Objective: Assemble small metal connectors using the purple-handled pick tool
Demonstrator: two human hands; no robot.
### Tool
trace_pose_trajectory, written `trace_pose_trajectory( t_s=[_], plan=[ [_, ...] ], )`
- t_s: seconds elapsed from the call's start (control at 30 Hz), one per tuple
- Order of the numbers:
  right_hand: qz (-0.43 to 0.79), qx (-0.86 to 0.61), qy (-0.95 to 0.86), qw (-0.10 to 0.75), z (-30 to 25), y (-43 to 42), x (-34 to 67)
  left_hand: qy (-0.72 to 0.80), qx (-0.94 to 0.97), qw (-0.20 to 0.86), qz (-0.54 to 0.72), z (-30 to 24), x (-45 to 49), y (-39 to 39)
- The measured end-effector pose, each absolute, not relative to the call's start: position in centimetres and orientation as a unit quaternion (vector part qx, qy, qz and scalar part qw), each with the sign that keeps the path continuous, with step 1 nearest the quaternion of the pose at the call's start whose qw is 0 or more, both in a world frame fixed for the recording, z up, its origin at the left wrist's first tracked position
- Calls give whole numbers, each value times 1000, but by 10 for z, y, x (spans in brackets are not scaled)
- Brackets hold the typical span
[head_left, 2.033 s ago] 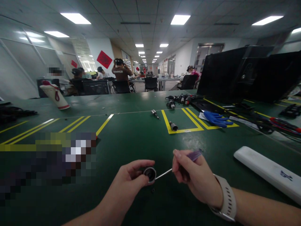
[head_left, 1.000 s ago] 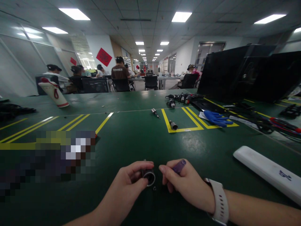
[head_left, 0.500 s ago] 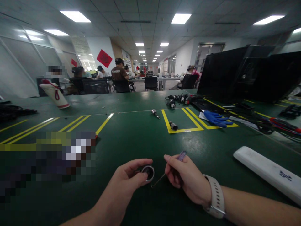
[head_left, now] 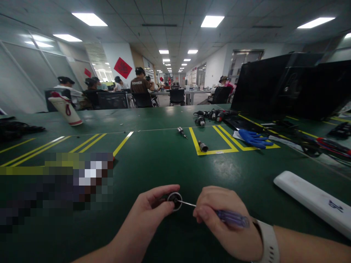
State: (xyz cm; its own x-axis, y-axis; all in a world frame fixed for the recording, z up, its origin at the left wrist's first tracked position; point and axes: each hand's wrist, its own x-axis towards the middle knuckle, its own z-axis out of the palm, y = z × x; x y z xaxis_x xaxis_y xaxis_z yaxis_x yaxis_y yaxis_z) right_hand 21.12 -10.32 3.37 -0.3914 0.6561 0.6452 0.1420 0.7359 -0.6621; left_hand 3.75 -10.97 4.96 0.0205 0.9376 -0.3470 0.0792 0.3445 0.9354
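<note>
Between the thumb and fingers of my left hand [head_left: 152, 210] is a round metal housing [head_left: 179, 207], its open end turned to the right and toward me. My right hand [head_left: 223, 215] is closed around a screwdriver with a clear purple handle [head_left: 234, 218]. Its thin shaft [head_left: 188, 203] points left, and the tip reaches into the housing's opening. What the tip touches inside is too small to tell. Farther off on the green table [head_left: 153, 164] lie a metal cup-shaped part [head_left: 203, 146] and a small part with a thin pointed end [head_left: 181, 132].
At right lie a long white case [head_left: 312, 201] and a blue glove [head_left: 253, 138]. Several metal parts with cables [head_left: 211, 116] sit toward the back, near a large black monitor [head_left: 265, 87]. A white cup [head_left: 65, 109] stands at the far left. People sit at desks beyond.
My right hand has turned over, swinging the screwdriver so its handle points right. Its tip has gone from below the housing into the opening. My left hand has barely moved.
</note>
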Motion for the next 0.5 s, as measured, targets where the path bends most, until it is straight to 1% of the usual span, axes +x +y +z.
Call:
trace_pose_trajectory(
  t_s=[0.3, 0.5],
  plan=[
    [107, -193, -860, 461, 29, -106, 208, 581, 476, 541, 380, 45, 35, -106],
    [49, -181, -880, 437, 31, -109, 206, 566, 513, 518, 385, 39, 34, -107]
  ],
)
